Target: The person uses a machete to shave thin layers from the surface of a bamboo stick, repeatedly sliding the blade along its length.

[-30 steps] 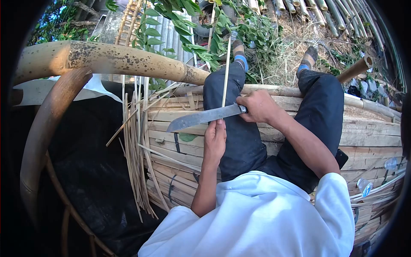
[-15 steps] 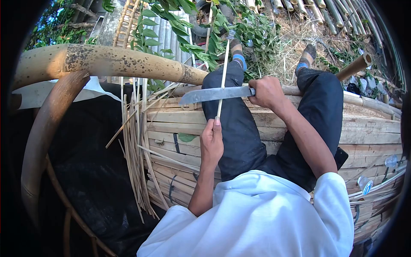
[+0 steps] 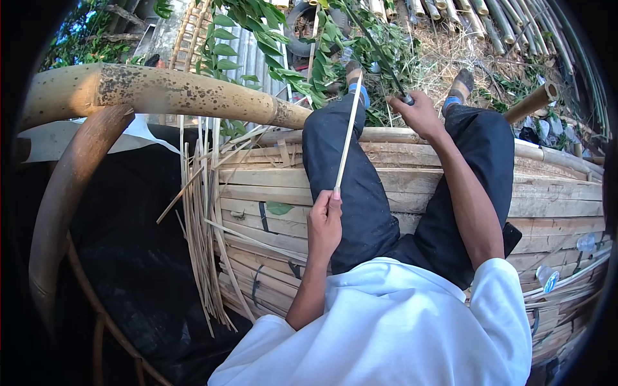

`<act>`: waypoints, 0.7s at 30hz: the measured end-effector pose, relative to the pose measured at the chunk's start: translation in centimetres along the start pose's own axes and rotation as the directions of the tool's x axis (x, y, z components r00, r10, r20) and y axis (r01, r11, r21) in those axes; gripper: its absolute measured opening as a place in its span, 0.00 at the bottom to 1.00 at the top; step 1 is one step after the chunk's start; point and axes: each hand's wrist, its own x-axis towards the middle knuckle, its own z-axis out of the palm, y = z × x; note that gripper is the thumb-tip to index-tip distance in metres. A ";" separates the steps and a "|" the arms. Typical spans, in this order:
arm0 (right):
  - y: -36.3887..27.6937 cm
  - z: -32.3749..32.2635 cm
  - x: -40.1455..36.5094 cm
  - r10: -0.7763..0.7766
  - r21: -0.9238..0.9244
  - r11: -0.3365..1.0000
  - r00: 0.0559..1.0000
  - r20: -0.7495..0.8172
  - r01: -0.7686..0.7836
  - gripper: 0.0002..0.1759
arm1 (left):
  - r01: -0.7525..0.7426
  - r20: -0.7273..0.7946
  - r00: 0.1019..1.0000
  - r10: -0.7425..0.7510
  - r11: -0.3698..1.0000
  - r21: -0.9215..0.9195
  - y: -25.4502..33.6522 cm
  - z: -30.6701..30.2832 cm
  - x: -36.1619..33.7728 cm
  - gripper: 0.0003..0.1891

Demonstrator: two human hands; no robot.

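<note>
My left hand (image 3: 324,222) pinches the lower end of a thin, pale bamboo strip (image 3: 349,135) between thumb and fingers. The strip slants up and away over my left thigh, its far tip near my left foot. My right hand (image 3: 420,116) is wrapped round the handle of a machete (image 3: 384,58), in front of my right knee. Its blade shows almost edge-on as a dark line pointing away toward the leaves, apart from the strip.
I sit on stacked split-bamboo slats (image 3: 257,192). A bundle of thin strips (image 3: 205,257) lies at left, beside a thick bamboo rail (image 3: 187,91). A phone (image 3: 512,239) rests by my right hip. Ahead are leafy branches (image 3: 380,77), a tyre (image 3: 302,29) and bamboo poles (image 3: 508,26).
The machete has come off the strip and swung away forward, its blade turning from sideways to edge-on. My right hand moved slightly forward and right; the strip tilts more to the right.
</note>
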 end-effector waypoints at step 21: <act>-5.4 3.1 -5.2 -0.052 0.467 0.843 0.823 0.565 -0.268 0.15 | -0.031 0.197 0.976 0.092 0.956 -0.292 1.4 2.4 2.3 0.16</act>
